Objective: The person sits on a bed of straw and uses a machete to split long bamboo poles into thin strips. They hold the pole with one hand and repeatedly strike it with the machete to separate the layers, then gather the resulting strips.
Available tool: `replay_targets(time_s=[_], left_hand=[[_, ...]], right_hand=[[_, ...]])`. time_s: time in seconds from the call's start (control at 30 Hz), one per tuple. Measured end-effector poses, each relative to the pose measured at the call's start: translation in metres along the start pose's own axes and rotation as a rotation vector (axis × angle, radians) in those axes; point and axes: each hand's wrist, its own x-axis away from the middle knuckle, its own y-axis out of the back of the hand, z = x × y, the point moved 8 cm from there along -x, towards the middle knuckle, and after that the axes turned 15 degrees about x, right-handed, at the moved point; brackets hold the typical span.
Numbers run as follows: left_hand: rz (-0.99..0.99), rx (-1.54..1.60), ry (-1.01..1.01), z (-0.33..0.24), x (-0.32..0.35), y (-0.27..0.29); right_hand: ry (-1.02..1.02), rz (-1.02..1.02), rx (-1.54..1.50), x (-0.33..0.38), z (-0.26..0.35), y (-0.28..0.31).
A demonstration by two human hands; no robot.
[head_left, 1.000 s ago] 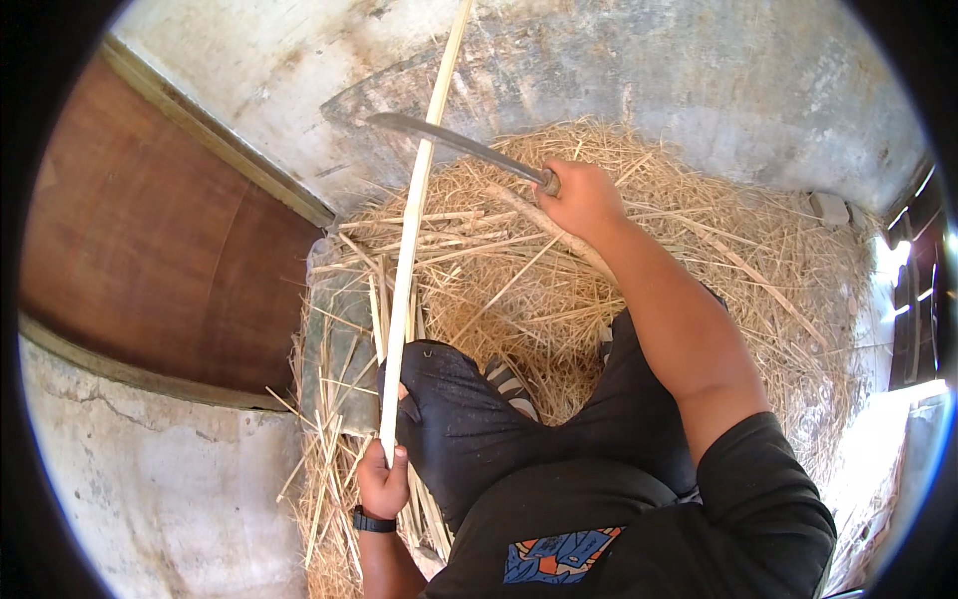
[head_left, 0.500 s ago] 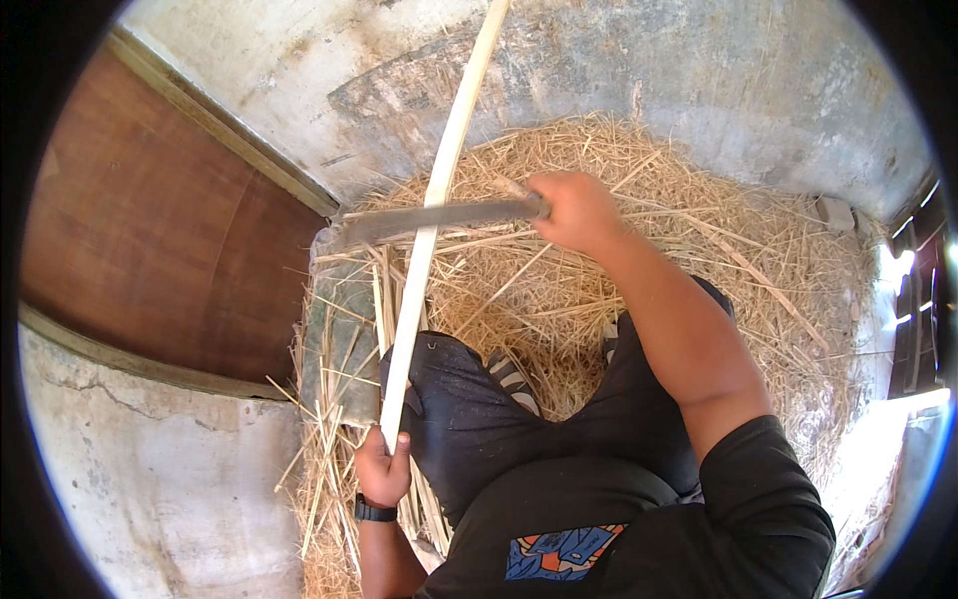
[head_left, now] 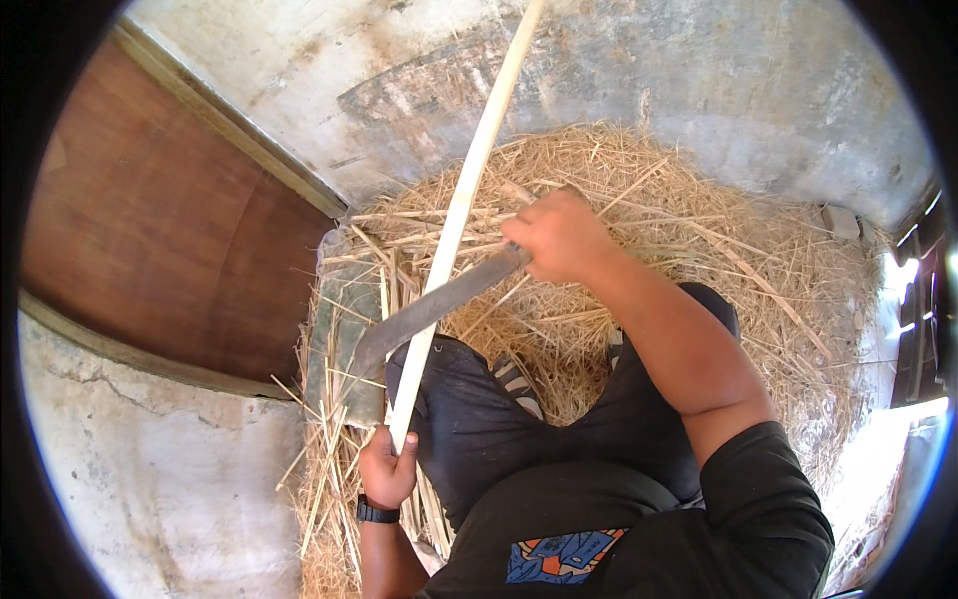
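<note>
A long pale strip of wood or bamboo (head_left: 461,205) slants up from my left side past the top edge of the picture. Its lower end is gripped in my left hand (head_left: 388,467), beside my left thigh, with the thumb lying along it. My right hand (head_left: 561,236) is closed round the handle of a machete (head_left: 439,307), the handle mostly hidden by the fingers. The dark blade crosses over the strip, its tip pointing down and left near my left knee. Whether the edge touches the strip I cannot tell.
Straw and shavings (head_left: 718,240) cover the floor around my feet. A bundle of thin split sticks (head_left: 334,469) lies at my left, by a grey-green slab (head_left: 344,309). A brown wooden door panel (head_left: 170,220) stands left; a stained wall (head_left: 699,90) rises ahead.
The machete has come down along the strip toward me, its tip now lower and tilted toward my left knee. The strip's upper end has swung a little to the right.
</note>
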Motion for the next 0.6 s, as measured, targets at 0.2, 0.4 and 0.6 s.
replay_targets(time_s=[0.2,0.4,0.6], left_hand=[[-0.031,-0.108,-0.003,-0.003,0.005,0.004],[-0.030,-0.100,-0.027,-0.010,0.002,-0.004],[-0.021,-0.110,-0.029,-0.017,0.002,0.008]], right_hand=[[-0.419,0.062,-0.084,0.016,-0.066,-0.010],[-0.218,0.087,-0.116,0.013,-0.033,-0.011],[0.102,0.065,-0.055,-0.001,0.012,0.004]])
